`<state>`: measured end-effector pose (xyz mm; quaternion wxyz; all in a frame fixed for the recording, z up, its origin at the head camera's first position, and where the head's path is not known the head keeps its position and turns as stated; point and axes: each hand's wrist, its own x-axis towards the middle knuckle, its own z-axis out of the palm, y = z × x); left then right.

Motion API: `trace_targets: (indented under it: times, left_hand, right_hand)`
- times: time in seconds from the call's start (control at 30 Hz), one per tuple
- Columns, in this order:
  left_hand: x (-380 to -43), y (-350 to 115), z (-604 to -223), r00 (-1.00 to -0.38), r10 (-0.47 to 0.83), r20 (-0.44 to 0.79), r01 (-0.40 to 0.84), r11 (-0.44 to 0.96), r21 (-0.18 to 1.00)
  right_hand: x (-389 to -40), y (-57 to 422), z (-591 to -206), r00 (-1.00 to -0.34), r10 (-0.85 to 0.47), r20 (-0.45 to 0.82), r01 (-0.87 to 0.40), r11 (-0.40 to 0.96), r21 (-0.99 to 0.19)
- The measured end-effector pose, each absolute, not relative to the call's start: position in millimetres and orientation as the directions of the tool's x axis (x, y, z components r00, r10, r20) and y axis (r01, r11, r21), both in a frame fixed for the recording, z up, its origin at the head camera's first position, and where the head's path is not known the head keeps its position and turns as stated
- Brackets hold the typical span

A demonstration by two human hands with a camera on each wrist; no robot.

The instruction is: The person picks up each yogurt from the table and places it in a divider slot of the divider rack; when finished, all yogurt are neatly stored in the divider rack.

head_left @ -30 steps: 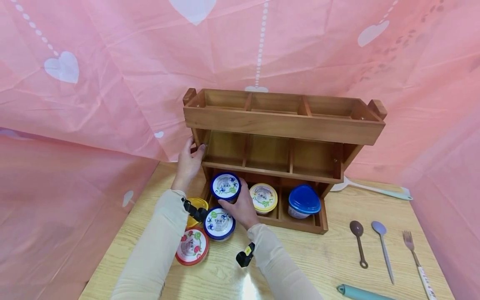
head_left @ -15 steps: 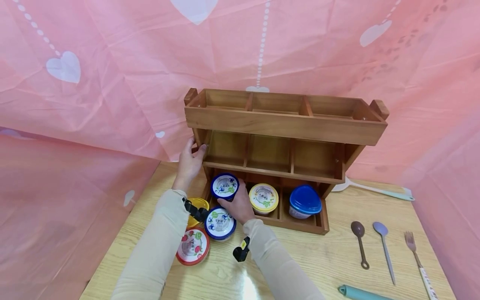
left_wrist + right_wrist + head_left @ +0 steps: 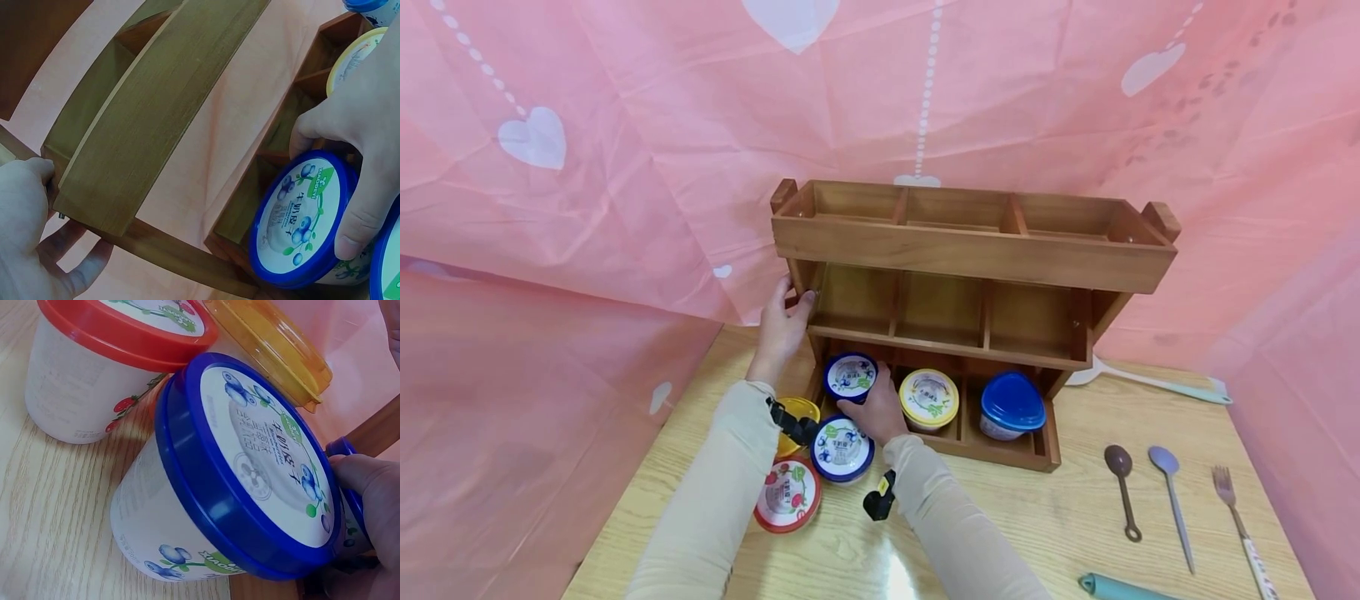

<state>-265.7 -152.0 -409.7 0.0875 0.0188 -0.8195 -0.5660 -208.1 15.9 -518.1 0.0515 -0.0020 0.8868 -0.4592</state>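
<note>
Compared with half a second ago, the blueberry cup (image 3: 850, 373) stands a little lower in the left compartment of the lowest tier of the wooden rack (image 3: 970, 260); in the head view its lid looks slightly smaller. For the work in hand, I judge this to mean that the cup is almost seated, or perhaps already resting on the compartment's floor, which I cannot see. The right hand (image 3: 882, 412) is curled around this cup and holds it, with the thumb on the edge of the blue lid, so it is not yet released. The left hand (image 3: 778, 337) has stayed at the left side of the rack and grips the side piece near the middle tier, probably to keep the rack steady. In the lowest tier of the rack, the yellow-lidded cup (image 3: 930, 398) in the middle compartment and the blue-lidded tub (image 3: 1012, 402) in the right one are unchanged. In front of the rack's left part, a second blueberry cup (image 3: 842, 448), the red-lidded cup (image 3: 787, 496) and the orange-lidded tub (image 3: 272, 344) also have not moved.
</note>
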Motion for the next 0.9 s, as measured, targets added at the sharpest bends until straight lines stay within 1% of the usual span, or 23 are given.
trace_targets:
  times: [0.23,0.43,0.77,0.9]
  left_hand:
    - [-263.2,-151.6,-409.3,-0.986,-0.129,0.107,0.053,0.364,0.93]
    - [-264.1,-151.6,-408.2,-0.984,-0.133,0.114,0.06,0.357,0.932]
    - [-265.4,-151.8,-410.2,-0.984,-0.134,0.113,0.059,0.351,0.935]
    - [-265.5,-151.7,-409.9,-0.983,-0.135,0.121,0.067,0.35,0.934]
  right_hand:
    - [-208.2,16.1,-519.2,-0.996,-0.049,-0.073,0.03,0.594,-0.804]
    - [-207.4,15.1,-509.9,-0.996,-0.042,-0.079,0.039,0.593,-0.804]
    - [-197.0,17.9,-497.3,-0.997,-0.081,0.014,-0.058,0.571,-0.819]
    - [-190.8,19.5,-494.5,-0.996,-0.078,0.037,-0.074,0.566,-0.821]
